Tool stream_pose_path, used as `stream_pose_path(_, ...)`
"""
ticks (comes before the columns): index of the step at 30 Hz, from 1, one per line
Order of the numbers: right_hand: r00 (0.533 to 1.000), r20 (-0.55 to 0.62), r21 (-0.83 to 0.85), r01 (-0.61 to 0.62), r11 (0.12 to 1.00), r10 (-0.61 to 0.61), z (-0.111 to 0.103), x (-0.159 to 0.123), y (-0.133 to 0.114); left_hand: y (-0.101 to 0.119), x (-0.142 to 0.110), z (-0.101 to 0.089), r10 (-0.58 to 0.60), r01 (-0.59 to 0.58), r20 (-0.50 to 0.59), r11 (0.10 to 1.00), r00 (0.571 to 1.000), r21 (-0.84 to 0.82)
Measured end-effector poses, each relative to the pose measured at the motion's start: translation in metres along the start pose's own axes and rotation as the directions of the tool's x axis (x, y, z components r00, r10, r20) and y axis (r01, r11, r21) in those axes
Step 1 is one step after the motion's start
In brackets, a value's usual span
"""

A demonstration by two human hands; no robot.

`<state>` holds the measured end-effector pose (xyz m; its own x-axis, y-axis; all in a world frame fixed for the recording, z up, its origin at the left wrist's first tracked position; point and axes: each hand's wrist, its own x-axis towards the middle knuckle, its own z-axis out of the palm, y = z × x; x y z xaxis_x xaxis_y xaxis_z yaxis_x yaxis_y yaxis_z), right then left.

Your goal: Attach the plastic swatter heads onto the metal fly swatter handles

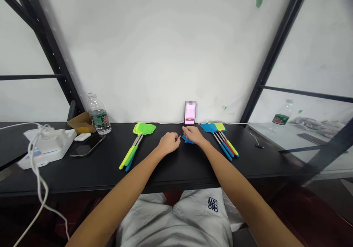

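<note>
My left hand (168, 143) is closed, and the short silver tip of a thin rod (179, 137) pokes out of it toward the right. Across a narrow gap, my right hand (192, 134) is closed with its fingers at a blue fly swatter head (186, 140), which it partly covers. How the rod and the blue head relate is hidden by my hands. To the left lies a bunch of fly swatters with green heads (145, 128). On the right is another bunch with blue and yellow heads (209, 128) and blue, red and yellow handles.
A lit phone (190, 112) stands against the wall behind my hands. Further left are a water bottle (99, 114), a cardboard box (82, 122), a dark phone (88, 145), a white case (82, 137) and a white power strip (52, 144) with cables. A small cable (258, 145) lies right.
</note>
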<state>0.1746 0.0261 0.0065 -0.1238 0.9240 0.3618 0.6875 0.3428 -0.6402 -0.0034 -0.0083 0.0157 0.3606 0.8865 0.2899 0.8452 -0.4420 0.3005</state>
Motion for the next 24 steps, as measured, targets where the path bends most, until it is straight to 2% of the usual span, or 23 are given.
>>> stream_pose_path(2, 0.997, 0.062, 0.022, 0.04, 0.999, -0.041, 0.008, -0.004, -0.009, 0.001, -0.001, -0.003, -0.01, 0.01, -0.001, 1.0, 1.0, 0.004)
stream_pose_path(6, 0.99, 0.11, 0.022, 0.089, 0.996, -0.09, 0.016, -0.007, -0.016, 0.002, -0.002, -0.007, 0.019, -0.019, -0.019, 1.0, 1.0, -0.007)
stream_pose_path(13, 0.992, 0.116, 0.075, 0.036, 0.997, -0.045, 0.013, -0.001, -0.006, -0.001, 0.0, -0.005, 0.012, -0.013, -0.036, 1.0, 0.999, -0.005)
stream_pose_path(16, 0.999, 0.044, 0.069, -0.013, 0.998, 0.01, 0.009, 0.004, 0.0, -0.002, 0.0, -0.004, 0.006, -0.006, -0.035, 1.0, 0.999, -0.004)
stream_pose_path(19, 0.993, -0.093, 0.052, -0.063, 0.997, 0.068, 0.0, 0.009, 0.009, -0.002, 0.0, -0.003, 0.008, -0.008, -0.024, 1.0, 1.0, 0.003)
stream_pose_path(24, 0.944, -0.29, 0.056, -0.151, 0.987, 0.161, -0.018, 0.017, 0.03, 0.001, -0.002, -0.004, 0.008, -0.008, -0.014, 1.0, 1.0, 0.027)
